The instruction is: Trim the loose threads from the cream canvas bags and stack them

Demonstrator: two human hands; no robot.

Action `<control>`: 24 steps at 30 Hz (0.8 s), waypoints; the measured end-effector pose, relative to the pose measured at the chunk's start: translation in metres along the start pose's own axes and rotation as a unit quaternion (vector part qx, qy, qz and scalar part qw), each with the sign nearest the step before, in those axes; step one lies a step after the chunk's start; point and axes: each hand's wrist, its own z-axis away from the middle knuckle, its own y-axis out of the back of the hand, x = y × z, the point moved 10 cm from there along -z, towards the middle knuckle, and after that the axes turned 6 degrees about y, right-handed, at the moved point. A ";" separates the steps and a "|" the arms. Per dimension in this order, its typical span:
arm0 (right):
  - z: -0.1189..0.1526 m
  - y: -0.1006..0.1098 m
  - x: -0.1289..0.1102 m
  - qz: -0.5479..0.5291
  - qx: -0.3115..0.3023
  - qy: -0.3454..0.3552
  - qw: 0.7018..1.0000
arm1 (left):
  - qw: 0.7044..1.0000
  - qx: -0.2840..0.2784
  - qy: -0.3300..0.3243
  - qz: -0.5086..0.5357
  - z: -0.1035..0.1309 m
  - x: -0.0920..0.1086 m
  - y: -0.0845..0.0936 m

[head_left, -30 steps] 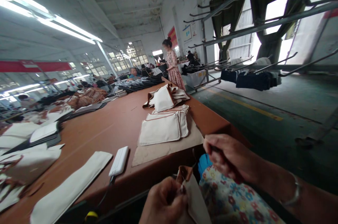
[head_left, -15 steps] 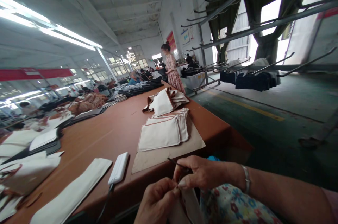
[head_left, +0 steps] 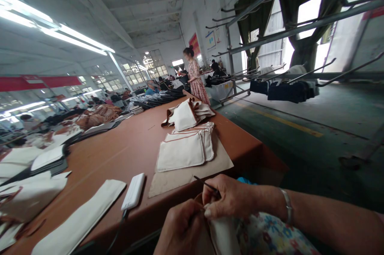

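Observation:
At the bottom centre, below the table's near edge, my left hand (head_left: 181, 227) is closed on a cream fabric piece (head_left: 223, 234) with a brown edge. My right hand (head_left: 226, 197) pinches the top of the same piece, close beside the left fingertips. A thin dark tool (head_left: 204, 183) also sticks out of my right hand, its tip pointing up and left. The tool's other end is hidden in the fingers. On the table, a stack of cream fabric pieces (head_left: 180, 151) lies on a brown paper sheet (head_left: 171, 185), with more brown-edged pieces (head_left: 184, 115) behind it.
A white power bank (head_left: 133, 191) with a cable and a long cream strip (head_left: 81, 219) lie on the brown table (head_left: 120, 155). Fabric piles (head_left: 33, 195) line the left. A person in a floral dress (head_left: 196, 79) stands beyond. A metal rack (head_left: 285, 33) is at right.
My right hand has shifted slightly right and up, and its tool tilts more steeply. My left hand has turned with its back more toward the camera. The fabric between them has spread and shows more.

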 end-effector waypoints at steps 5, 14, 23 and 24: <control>-0.001 0.002 0.006 0.017 0.031 -0.002 0.999 | 1.000 -0.006 -0.011 -0.018 0.001 0.005 -0.001; 0.011 0.004 -0.003 -0.059 0.070 0.125 0.988 | 0.943 -0.081 0.159 0.281 -0.008 -0.043 -0.021; 0.047 -0.007 -0.055 0.268 0.040 0.407 0.872 | 0.934 -0.149 0.173 0.273 -0.016 -0.067 -0.045; 0.051 -0.011 -0.055 0.294 0.032 0.424 0.856 | 0.943 -0.157 0.159 0.248 -0.016 -0.065 -0.044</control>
